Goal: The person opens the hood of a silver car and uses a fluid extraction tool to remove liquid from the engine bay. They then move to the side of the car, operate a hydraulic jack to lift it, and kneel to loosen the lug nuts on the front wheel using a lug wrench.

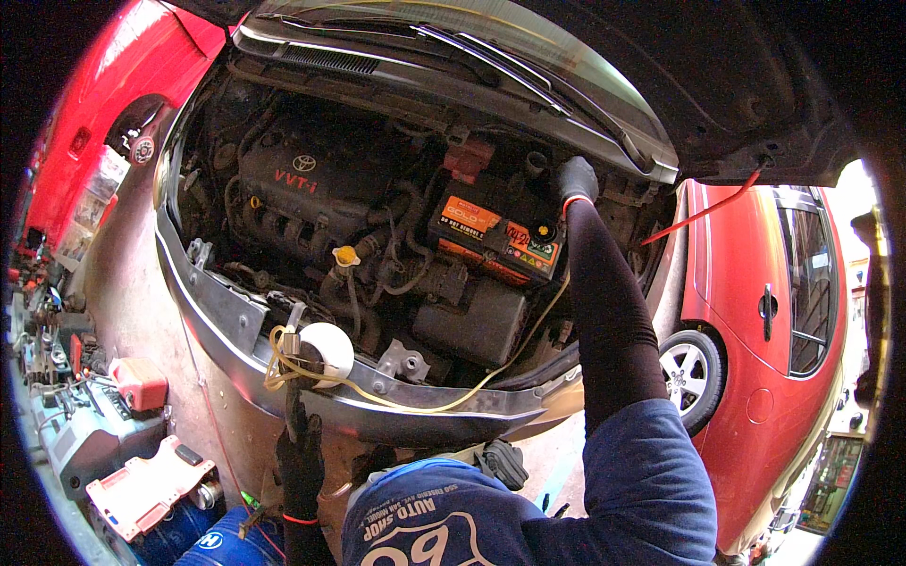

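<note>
My left hand (301, 451), in a black glove, reaches up at the front edge of the open engine bay. Its fingertips meet a metal-bodied tool (292, 345) with a white round cup (330, 355) beside it; the grip is partly hidden. A yellowish thin tube (444, 407) loops around the tool and runs right along the front edge, then up beneath my right arm. My right hand (578, 179), also black-gloved, is curled at the rear right of the bay, behind the car battery (500, 231). What its fingers hold is hidden. A dark round neck (536, 164) stands just left of it.
Left of the battery lies the black engine cover (307, 174), with a yellow cap (346, 256) in front. The raised hood (755, 85) hangs at upper right, with a red rod (708, 209) below. A red car (755, 377) stands right; blue drums (231, 540) and a toolbox (94, 424) stand lower left.
</note>
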Motion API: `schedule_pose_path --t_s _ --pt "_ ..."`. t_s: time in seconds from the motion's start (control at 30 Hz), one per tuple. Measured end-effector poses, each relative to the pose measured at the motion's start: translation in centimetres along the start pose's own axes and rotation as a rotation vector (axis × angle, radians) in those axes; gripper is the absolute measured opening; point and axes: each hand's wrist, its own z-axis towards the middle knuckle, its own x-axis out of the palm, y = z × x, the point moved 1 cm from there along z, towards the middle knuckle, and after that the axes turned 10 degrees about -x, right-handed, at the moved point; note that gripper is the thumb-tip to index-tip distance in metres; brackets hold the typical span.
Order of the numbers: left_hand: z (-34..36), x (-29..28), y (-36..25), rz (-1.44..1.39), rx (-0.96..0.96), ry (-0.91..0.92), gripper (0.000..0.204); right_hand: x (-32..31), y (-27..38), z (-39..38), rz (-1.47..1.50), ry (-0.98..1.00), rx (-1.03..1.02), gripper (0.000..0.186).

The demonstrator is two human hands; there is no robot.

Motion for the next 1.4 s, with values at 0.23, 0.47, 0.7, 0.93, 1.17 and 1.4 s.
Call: schedule_pose_path --t_s 0.23,0.47,0.7,0.93,1.17,1.4 --pt "0.0 -1.0 -2.9 -0.015 -0.003 -0.038 0.028 -0.7 0.4 -0.4 0.006 0.007 0.018 0.026" --pt "-0.1 -1.5 -3.7 0.162 0.17 -0.12 0.03 -0.5 0.4 -0.2 -0.02 0.003 0.007 0.026" --pt "-0.2 -1.2 -3.0 0.031 -0.008 -0.038 0.031 0.3 -0.2 0.2 -0.031 -0.009 -0.007 0.025" --pt "0.1 -0.5 -1.6 0.043 0.117 -0.157 0.044 0.4 -0.2 0.3 -0.016 -0.007 0.007 0.027" --pt "-0.3 -1.4 -3.3 0.208 0.232 -0.166 0.032 0.3 -0.1 0.2 -0.027 0.005 0.005 0.028" --pt "-0.3 -1.7 -4.0 0.113 -0.023 -0.033 0.03 -0.3 0.3 -0.2 -0.04 0.004 0.017 0.024"
